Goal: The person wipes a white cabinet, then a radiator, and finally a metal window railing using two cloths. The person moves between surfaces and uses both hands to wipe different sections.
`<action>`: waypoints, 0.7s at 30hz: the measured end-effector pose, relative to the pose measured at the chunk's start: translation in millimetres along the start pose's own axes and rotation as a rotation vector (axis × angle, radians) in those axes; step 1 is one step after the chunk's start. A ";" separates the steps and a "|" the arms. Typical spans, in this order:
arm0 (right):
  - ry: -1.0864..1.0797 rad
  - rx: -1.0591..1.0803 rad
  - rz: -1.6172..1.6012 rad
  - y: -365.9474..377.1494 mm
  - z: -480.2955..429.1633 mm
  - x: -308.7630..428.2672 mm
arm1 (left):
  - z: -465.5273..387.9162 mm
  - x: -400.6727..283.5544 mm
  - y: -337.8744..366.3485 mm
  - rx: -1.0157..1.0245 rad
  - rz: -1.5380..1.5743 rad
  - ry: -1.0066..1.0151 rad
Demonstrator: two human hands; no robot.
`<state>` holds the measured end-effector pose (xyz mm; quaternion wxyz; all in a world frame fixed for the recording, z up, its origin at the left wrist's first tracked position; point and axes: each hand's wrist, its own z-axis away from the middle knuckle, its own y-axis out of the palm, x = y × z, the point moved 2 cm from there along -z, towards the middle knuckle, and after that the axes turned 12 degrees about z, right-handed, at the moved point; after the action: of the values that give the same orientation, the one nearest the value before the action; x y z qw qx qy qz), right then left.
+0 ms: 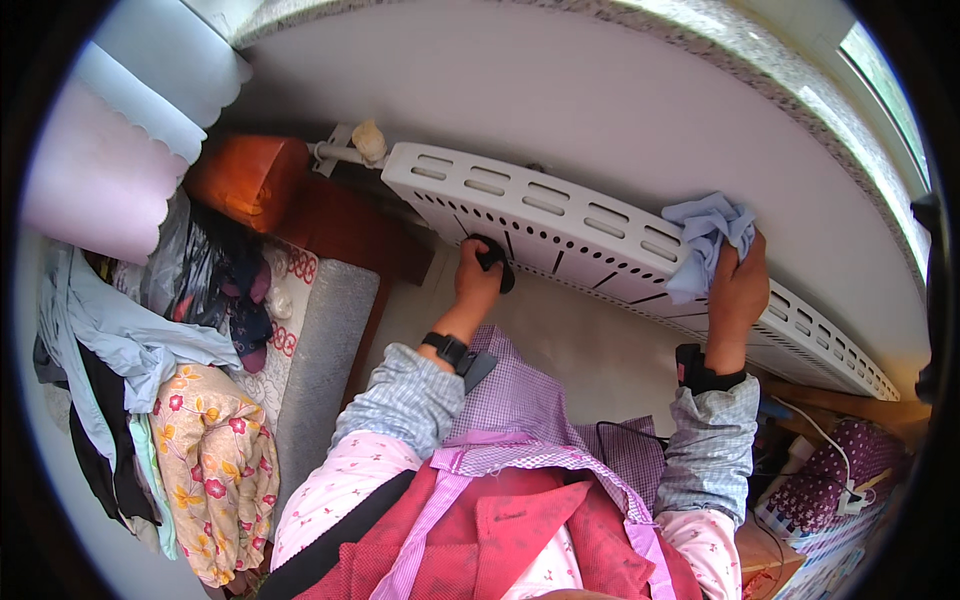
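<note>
A crumpled light-blue cloth (706, 236) is gripped in my right hand (739, 281), over the top edge of a white metal radiator (551, 196). Oval slots run along the radiator's top, and round holes line its front. My left hand (478, 283) is closed around a small black object (507, 279) in front of the radiator's left half. My fingers hide part of that object, so its kind cannot be told. Both of my wrists carry black straps.
A granite windowsill (705, 49) curves above the radiator. At left, a wooden sofa with a grey cushion (330, 352) bears heaped clothes (214, 465), near a glossy brown armrest (247, 180). A white pipe (341, 152) meets the radiator. Cords and a purple dotted cloth (832, 472) are at right.
</note>
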<state>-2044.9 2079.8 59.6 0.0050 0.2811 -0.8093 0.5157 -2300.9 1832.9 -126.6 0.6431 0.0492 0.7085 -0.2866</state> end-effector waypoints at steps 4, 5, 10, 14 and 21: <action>-0.009 -0.004 -0.059 -3.4 -0.1 2.7 | 6.6 -30.3 -26.9 0.122 0.074 0.044; -0.014 -0.008 -0.077 -3.9 0.2 2.4 | 9.8 -38.2 -28.7 0.144 0.125 0.002; -0.066 -0.039 -0.109 -4.0 1.5 -2.0 | 36.5 -69.1 -10.4 0.268 0.529 -0.376; -0.099 -0.074 -0.156 -5.8 0.6 -2.3 | 58.3 -98.6 20.7 0.384 0.382 -0.512; -0.116 0.028 -0.228 -12.1 -5.1 -7.0 | 112.8 -148.8 44.9 0.679 0.254 -0.580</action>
<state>-2034.9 2083.5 70.0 0.0129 0.4005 -0.7638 0.5060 -2156.6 1861.8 -3.1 0.7923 0.2613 0.3535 -0.4232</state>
